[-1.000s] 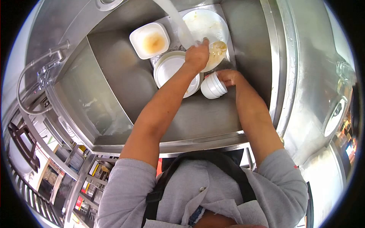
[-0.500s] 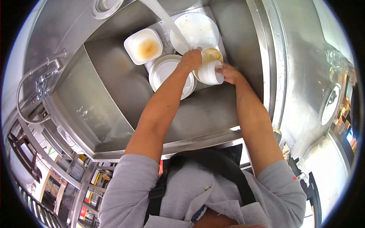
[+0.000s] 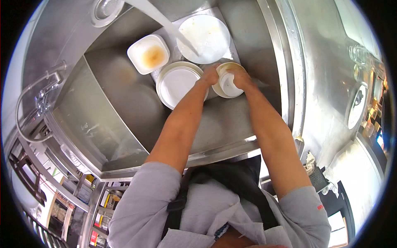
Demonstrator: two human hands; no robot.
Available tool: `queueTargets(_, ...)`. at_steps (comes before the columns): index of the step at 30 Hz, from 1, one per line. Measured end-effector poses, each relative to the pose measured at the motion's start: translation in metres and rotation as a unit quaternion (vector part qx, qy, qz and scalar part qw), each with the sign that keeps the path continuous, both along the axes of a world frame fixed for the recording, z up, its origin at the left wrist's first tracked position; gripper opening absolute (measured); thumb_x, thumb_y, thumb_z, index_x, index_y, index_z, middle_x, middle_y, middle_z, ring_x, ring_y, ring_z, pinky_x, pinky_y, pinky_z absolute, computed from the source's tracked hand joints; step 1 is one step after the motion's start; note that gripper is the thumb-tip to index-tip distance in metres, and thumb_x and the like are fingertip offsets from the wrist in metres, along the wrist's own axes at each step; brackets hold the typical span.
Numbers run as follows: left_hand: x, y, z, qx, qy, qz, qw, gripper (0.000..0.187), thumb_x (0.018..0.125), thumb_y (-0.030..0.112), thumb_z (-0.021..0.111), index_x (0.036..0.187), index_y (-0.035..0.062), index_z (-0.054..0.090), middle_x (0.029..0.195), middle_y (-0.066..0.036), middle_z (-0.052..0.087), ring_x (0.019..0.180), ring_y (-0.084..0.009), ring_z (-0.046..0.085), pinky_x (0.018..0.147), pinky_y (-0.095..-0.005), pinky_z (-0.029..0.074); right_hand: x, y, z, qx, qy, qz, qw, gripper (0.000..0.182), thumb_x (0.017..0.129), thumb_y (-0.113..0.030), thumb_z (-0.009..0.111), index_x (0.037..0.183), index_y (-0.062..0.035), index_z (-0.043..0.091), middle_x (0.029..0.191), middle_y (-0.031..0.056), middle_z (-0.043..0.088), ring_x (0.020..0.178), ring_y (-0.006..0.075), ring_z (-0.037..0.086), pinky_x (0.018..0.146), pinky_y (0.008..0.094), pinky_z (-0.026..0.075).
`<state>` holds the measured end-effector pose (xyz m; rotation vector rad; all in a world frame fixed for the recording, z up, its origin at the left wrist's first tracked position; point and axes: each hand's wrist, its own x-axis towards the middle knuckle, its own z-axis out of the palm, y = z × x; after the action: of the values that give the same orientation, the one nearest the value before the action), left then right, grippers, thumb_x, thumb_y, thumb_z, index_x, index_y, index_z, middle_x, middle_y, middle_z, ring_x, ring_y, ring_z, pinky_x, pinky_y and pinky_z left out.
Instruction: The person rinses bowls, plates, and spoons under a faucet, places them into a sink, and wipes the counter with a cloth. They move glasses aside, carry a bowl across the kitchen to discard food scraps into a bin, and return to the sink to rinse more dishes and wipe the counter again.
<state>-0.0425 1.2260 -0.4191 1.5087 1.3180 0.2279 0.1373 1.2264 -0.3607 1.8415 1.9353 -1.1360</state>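
Observation:
Inside the steel sink, a small stack of white cups (image 3: 230, 86) sits in a wider cream-coloured bowl (image 3: 235, 96). My right hand (image 3: 240, 78) is closed on the cups' rim, fingers partly hidden. On the left side of the bowl, my left hand (image 3: 210, 75) is closed at its rim; its fingertips are hidden. Just left of that hand lies a stack of round white plates (image 3: 178, 84), partly covered by my forearm. Beyond both hands is a large round white plate (image 3: 206, 37) with yellowish specks.
A square white bowl (image 3: 140, 49) with a brownish stain or liquid stands at the back left. A long pale spout (image 3: 159, 18) reaches over the sink. A steel divider (image 3: 111, 99) borders the left basin. Near the upper left is a round strainer (image 3: 105, 8).
The white cup stack has gone from lying tilted on its side to standing upright in the cream-coloured bowl. My right hand has moved left, onto its rim. The view has shifted slightly.

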Motion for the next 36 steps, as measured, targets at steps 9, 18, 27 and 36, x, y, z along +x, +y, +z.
queueTargets(9, -0.064, 0.054, 0.087, -0.175, -0.471, 0.503, 0.703, 0.036, 0.102, 0.031, 0.035, 0.119, 0.0058, 0.055, 0.102, -0.01, 0.063, 0.088, -0.0202, 0.062, 0.071, -0.0316, 0.052, -0.151, 0.093, 0.073, -0.241, 0.454, -0.471, 0.717, 0.023, 0.087, -0.019, 0.068, 0.106, -0.0058, 0.064, 0.098, 0.0075, 0.068, 0.08, 0.0171, 0.062, 0.069, 0.0379, 0.053)
queueTargets(18, -0.064, 0.081, 0.158, -0.285, -0.465, 0.505, 0.669, 0.042, 0.103, 0.038, 0.032, 0.123, 0.007, 0.053, 0.117, -0.013, 0.059, 0.112, -0.0279, 0.057, 0.101, -0.0438, 0.045, -0.156, 0.098, 0.14, -0.009, 0.331, -0.335, 0.882, 0.018, 0.088, -0.016, 0.061, 0.095, -0.0031, 0.071, 0.089, 0.0146, 0.067, 0.086, 0.024, 0.061, 0.077, 0.04, 0.049)
queueTargets(27, -0.073, 0.127, 0.171, -0.189, -0.417, 0.508, 0.73, 0.024, 0.095, 0.022, 0.063, 0.108, 0.0026, 0.057, 0.102, -0.009, 0.061, 0.083, -0.0134, 0.061, 0.067, -0.0221, 0.055, 0.032, 0.058, 0.348, 0.152, 0.145, 0.2, 0.957, 0.032, 0.084, -0.009, 0.061, 0.116, -0.0031, 0.064, 0.112, 0.0158, 0.065, 0.11, 0.0359, 0.058, 0.093, 0.0437, 0.048)
queueTargets(36, -0.075, 0.117, 0.237, -0.157, -0.485, 0.501, 0.699, 0.044, 0.094, 0.021, 0.065, 0.13, 0.0005, 0.049, 0.114, -0.013, 0.058, 0.101, -0.0196, 0.06, 0.087, -0.0294, 0.054, 0.454, 0.023, 0.38, 0.055, -0.257, 0.034, 0.964, 0.022, 0.075, -0.001, 0.059, 0.096, -0.0008, 0.065, 0.098, 0.0231, 0.065, 0.094, 0.0393, 0.063, 0.079, 0.0481, 0.049)
